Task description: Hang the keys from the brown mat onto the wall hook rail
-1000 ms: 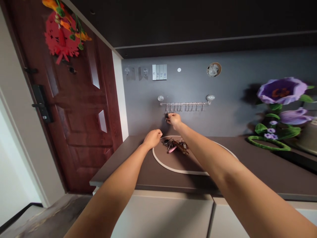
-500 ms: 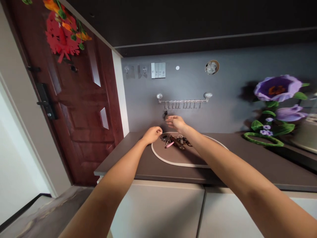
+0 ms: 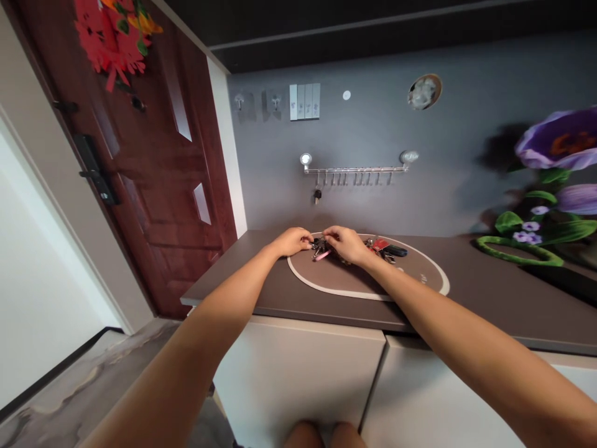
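Note:
A pile of keys with a pink tag lies on the oval mat. My left hand is at the pile's left side, thumb and fingers pinched at the edge of the keys. Over the pile is my right hand, its fingers pinched on the keys and hiding part of them. Past my right wrist, a red item and a dark item show on the mat. From the left part of the wall-mounted hook rail hangs one key with a black head.
Purple artificial flowers stand on the counter to the right. A dark red door is on the left. Two clear hooks and a switch panel are on the wall. A dark cabinet hangs overhead.
My right hand has come down from near the hanging key to the pile, leaving that key under the rail. My left hand has moved in to the pile. The view has tilted downward.

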`<state>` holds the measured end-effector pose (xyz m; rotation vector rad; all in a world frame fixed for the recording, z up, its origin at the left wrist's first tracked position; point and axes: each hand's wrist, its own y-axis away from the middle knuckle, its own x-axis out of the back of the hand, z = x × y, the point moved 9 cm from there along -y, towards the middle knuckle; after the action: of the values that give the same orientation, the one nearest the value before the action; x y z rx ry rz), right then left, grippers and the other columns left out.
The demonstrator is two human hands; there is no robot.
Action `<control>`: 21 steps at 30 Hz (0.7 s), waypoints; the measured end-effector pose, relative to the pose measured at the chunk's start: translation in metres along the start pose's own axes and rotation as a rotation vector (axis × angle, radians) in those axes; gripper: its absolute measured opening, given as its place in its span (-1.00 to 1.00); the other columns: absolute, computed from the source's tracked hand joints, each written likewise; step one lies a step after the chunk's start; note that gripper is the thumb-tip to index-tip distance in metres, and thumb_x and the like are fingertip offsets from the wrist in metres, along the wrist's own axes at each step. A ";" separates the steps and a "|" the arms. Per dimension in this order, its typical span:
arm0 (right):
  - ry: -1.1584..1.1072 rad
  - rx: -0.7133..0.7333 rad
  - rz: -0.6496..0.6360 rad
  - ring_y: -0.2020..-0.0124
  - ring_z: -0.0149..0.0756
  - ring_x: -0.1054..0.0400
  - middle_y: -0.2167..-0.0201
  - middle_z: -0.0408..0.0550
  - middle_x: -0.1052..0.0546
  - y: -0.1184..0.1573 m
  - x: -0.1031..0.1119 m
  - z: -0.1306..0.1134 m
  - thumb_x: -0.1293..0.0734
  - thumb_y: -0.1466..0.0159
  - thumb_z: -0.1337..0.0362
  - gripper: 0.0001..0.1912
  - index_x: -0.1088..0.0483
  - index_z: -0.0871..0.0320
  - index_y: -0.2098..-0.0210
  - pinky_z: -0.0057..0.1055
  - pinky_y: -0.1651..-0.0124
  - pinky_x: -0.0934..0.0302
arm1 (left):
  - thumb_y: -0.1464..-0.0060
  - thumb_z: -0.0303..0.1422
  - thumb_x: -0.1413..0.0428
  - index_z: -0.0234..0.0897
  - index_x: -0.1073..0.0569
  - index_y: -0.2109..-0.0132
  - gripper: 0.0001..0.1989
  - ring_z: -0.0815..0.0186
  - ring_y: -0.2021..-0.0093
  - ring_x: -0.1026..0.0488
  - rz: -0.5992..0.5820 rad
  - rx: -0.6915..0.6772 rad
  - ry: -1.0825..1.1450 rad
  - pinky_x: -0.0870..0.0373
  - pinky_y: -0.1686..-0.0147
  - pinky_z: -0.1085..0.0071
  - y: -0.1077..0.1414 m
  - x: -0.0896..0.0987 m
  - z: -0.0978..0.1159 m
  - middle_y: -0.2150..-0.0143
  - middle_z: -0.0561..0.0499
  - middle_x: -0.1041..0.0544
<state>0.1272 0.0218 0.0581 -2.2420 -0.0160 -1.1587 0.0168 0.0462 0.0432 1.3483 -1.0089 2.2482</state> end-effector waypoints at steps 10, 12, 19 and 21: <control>0.179 0.085 -0.088 0.36 -0.39 -0.34 0.36 -0.06 -0.50 -0.006 -0.015 -0.007 -0.19 -0.14 0.31 -0.79 -0.45 0.17 0.33 -0.53 0.27 -0.11 | 0.06 -0.38 -0.06 -0.30 -0.49 0.33 -0.85 0.38 0.35 -0.35 -0.019 -0.012 -0.089 -0.20 0.34 0.50 -0.002 -0.005 -0.006 0.38 0.01 -0.47; 0.173 0.070 -0.103 0.37 -0.40 -0.34 0.36 -0.08 -0.51 -0.006 -0.017 -0.005 -0.19 -0.14 0.31 -0.79 -0.45 0.16 0.33 -0.54 0.29 -0.11 | 0.04 -0.37 -0.05 -0.30 -0.49 0.34 -0.85 0.37 0.34 -0.35 -0.026 -0.031 -0.099 -0.20 0.33 0.49 -0.002 -0.006 -0.005 0.37 0.01 -0.48; 0.160 0.047 -0.128 0.35 -0.38 -0.34 0.34 -0.07 -0.52 -0.007 -0.019 -0.005 -0.21 -0.11 0.35 -0.80 -0.46 0.17 0.33 -0.53 0.28 -0.11 | 0.00 -0.36 0.01 -0.30 -0.47 0.35 -0.82 0.35 0.32 -0.35 0.001 -0.039 -0.105 -0.21 0.30 0.47 -0.001 0.000 0.001 0.36 0.01 -0.47; 0.155 0.042 -0.123 0.36 -0.37 -0.35 0.35 -0.07 -0.52 -0.008 -0.019 -0.003 -0.22 -0.10 0.35 -0.80 -0.46 0.16 0.33 -0.52 0.28 -0.11 | -0.01 -0.36 0.02 -0.30 -0.47 0.36 -0.82 0.35 0.31 -0.35 0.024 -0.044 -0.096 -0.21 0.30 0.47 -0.001 0.003 0.003 0.36 0.00 -0.47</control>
<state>0.1106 0.0313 0.0492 -2.1341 -0.1164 -1.3825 0.0178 0.0447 0.0471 1.4450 -1.1054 2.1829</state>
